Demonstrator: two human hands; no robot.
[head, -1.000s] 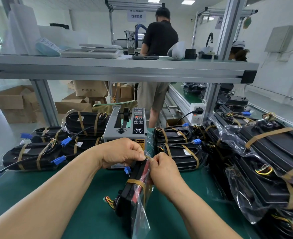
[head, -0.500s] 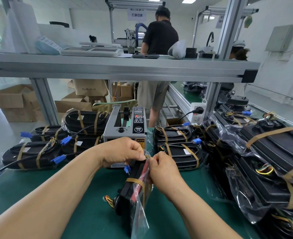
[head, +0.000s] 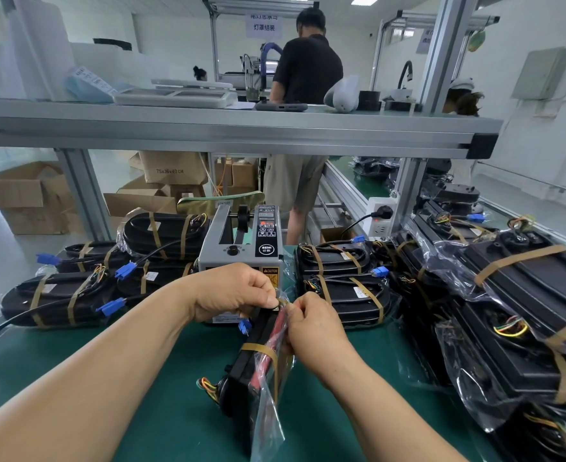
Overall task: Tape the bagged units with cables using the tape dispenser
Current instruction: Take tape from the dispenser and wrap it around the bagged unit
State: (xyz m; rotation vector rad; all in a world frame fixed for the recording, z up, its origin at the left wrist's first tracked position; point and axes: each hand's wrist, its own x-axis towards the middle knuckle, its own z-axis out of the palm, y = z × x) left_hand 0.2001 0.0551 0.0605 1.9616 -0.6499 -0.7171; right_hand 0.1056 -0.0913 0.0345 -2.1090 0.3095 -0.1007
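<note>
**Taping the far end of the unit**

On the green surface [head: 141, 411], just in front of the tape dispenser [head: 241, 248], I see the bagged unit [head: 258, 358] standing on edge, its long axis running away from me. The left hand [head: 238, 291] and right hand [head: 311, 325] flank its far end, both pinching a tape strip [head: 283, 299]. Fingers hide the strip's ends. One band [head: 258, 347] already wraps the middle.

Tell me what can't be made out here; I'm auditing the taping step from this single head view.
Head view only:
- Upper tape strip atop the bagged unit: mostly covered by left hand and right hand.
- Tape dispenser outlet: behind the left hand.
- Dispenser display: digits too small.
- Right-hand pile of units: cut off by the frame edge.
</note>
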